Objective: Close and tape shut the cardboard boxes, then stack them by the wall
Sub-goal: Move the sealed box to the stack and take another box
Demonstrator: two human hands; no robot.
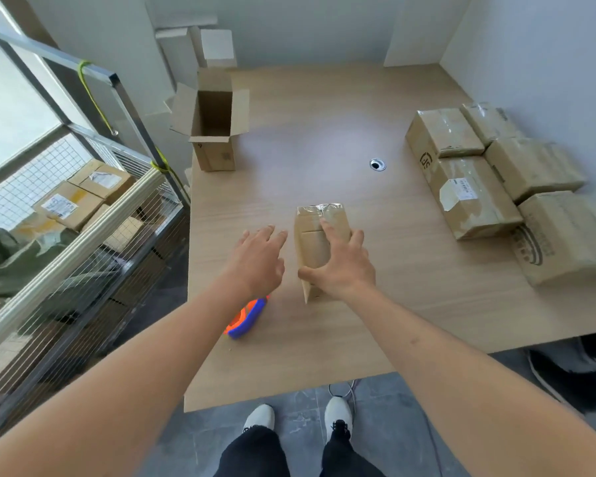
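Note:
A small taped cardboard box (312, 232) stands on the wooden table (324, 139) in front of me. My right hand (341, 263) grips its top and near side. My left hand (258, 259) hovers just left of the box with fingers spread, holding nothing. An orange and blue tape dispenser (243, 320) lies on the table under my left wrist. An open cardboard box (212, 132) with its flaps up stands at the table's far left. Several taped boxes (468, 187) sit stacked against the right wall.
A metal wire cage (83, 218) with parcels inside stands left of the table. A round cable hole (377, 164) sits in the tabletop's middle. My feet (300, 418) are at the table's near edge, with a cable on the floor. White packaging leans at the far wall.

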